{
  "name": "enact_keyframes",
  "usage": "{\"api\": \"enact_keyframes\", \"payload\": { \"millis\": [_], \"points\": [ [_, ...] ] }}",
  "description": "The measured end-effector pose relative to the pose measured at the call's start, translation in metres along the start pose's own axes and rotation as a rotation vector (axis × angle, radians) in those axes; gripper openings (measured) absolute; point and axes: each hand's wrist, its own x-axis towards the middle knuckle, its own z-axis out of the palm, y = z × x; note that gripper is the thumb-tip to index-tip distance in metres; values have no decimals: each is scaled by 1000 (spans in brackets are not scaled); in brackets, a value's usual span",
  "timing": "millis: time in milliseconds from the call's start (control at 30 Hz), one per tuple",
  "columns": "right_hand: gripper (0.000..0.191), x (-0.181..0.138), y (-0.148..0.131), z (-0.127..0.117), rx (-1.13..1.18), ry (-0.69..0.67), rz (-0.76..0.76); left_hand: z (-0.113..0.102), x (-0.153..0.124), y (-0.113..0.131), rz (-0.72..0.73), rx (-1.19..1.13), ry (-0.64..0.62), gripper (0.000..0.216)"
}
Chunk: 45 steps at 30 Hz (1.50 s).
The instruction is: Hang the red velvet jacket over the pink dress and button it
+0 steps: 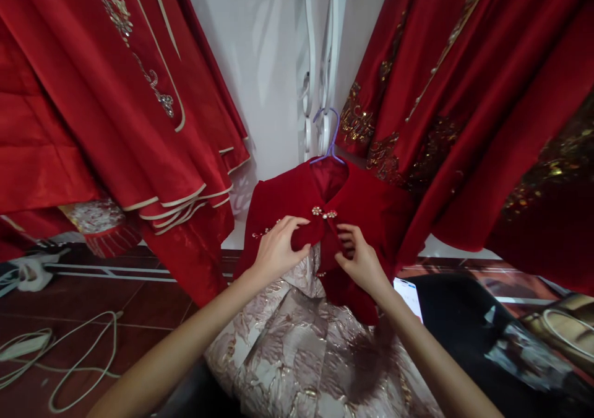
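A short red velvet jacket [283,195] hangs on a purple hanger [333,142], over a pale brocade garment [297,337]. A jewelled flower clasp [317,212] joins its front below the neck, and beneath that the two front panels part. My left hand [282,248] is curled on the left panel, its thumb and fingers around a fold of the velvet. On the other side, my right hand [359,258] has bent fingers at the edge of the right panel, apparently gripping it. Part of its grip is hidden by the cloth.
Red gowns with pale trim [171,158] hang at left, and red gowns with gold sequins [445,139] at right. Behind the jacket is a white metal rack [310,46]. A lit phone [408,297] lies on a black surface [450,331]. A pale cable [109,343] coils on the tiled floor.
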Motion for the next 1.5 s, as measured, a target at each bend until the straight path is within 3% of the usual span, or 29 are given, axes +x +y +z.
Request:
{"api": "enact_keyframes", "payload": {
  "millis": [133, 267, 367, 467, 567, 667, 767, 900, 1000, 1167, 1233, 1300, 1500],
  "points": [
    [24, -10, 13, -17, -22, 62, 105, -1, -33, -28, -8, 222, 42, 46],
    [22, -8, 7, -43, 233, 175, 148, -7, -47, -52, -3, 292, 67, 13],
    [25, -8, -19, -59, 451, 150, 210, -21, -43, -45, -8, 200, 138, 2],
    [25, -13, -49, -65, 568, 54, 276, -25, -37, -21, -108, -54, 158, 10],
    [24, -17, -72, -53, 589, -28, 236, -5, -35, 1, -133, -277, 71, 12],
    [24, -12, -81, -24, 522, -95, 95, 29, -35, 10, -76, -361, -141, 16],
    [20, -1, -73, 10, 395, -100, -46, 53, -37, 8, -10, -379, -204, 26],
    [9, 15, -41, 43, 42, -47, -145, 49, -41, 1, -41, -339, -259, 19],
    [13, 22, -23, 54, -67, -27, -156, 30, -41, -7, -111, -379, -154, 12],
    [21, 19, -24, 65, 134, -8, -114, 12, -30, -38, -245, -275, 398, 21],
    [17, 19, -26, 70, 204, 8, -86, 13, -23, -50, -274, -295, 416, 30],
    [14, 21, -27, 73, 248, 31, -55, 18, -18, -58, -288, -367, 350, 33],
    [19, 27, -27, 80, 318, 52, 17, 25, -15, -57, -247, -472, 253, 23]
  ]
}}
